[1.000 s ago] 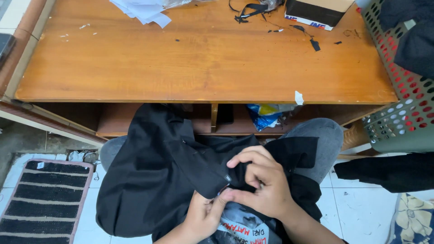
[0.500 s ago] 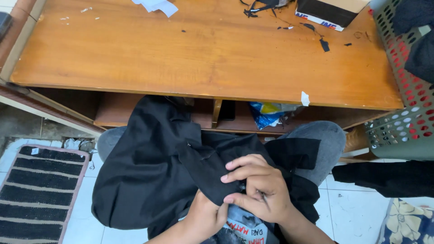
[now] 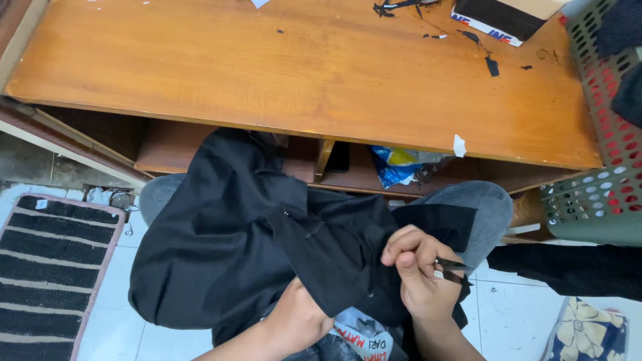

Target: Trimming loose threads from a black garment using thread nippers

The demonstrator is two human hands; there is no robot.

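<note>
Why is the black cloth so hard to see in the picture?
In the head view the cloth is very dark, so its folds barely show; the table is bright with soft glare; the right hand and small tool are fairly sharp; the left hand lies partly under the cloth.

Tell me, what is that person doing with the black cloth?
A person sits at a wooden desk with a black garment spread over their lap. The left hand grips the cloth from underneath. The right hand holds a small pair of snips at the edge of the fabric. Little black scraps lie on the desk, and a plastic basket stands at the right.
</note>
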